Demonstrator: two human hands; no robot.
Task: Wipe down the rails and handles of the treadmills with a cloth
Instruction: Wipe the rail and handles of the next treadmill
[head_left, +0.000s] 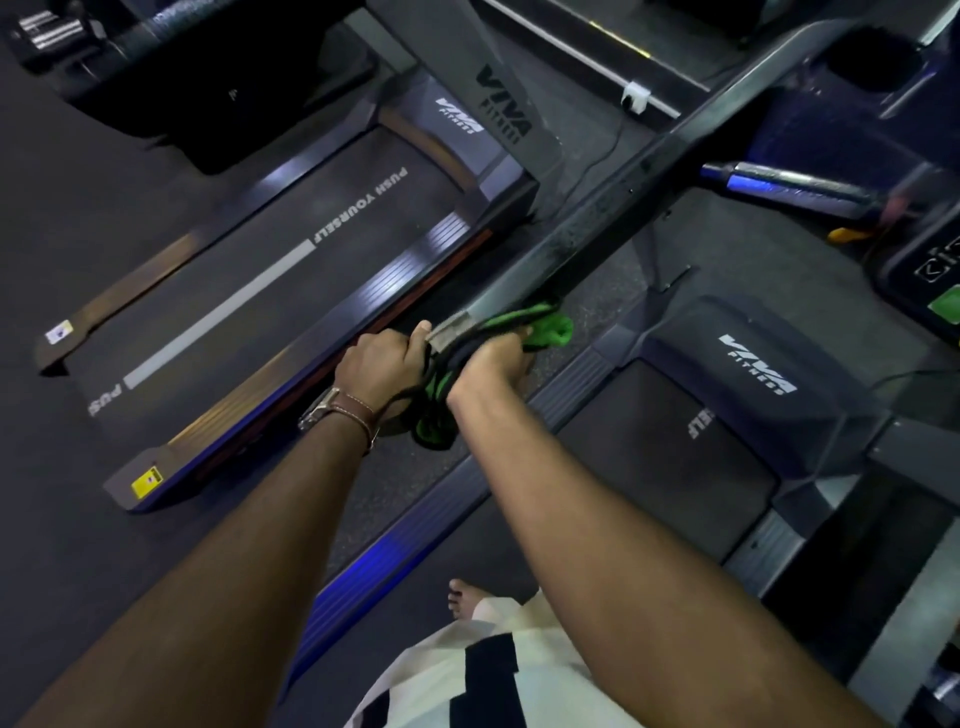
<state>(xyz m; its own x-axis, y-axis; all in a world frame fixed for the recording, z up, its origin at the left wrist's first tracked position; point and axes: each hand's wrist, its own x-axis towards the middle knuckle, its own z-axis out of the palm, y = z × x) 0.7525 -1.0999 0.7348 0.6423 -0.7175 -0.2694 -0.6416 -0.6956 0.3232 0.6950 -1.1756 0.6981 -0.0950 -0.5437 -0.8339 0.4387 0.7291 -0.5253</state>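
Both clamped, left hand (382, 364) and right hand (491, 358), on green cloth (540, 325) around rail (597, 223) end; next, wiping up beyond the grip.

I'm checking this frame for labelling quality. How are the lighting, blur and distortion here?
Head view: dim overall, with blue glare on the treadmill side strip; wide-angle bend curves the rail; the far right edge is smeared; both hands, left and right, and the green cloth are fairly sharp.

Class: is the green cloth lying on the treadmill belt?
No, both the left hand and right hand hold the green cloth at the black rail's end.
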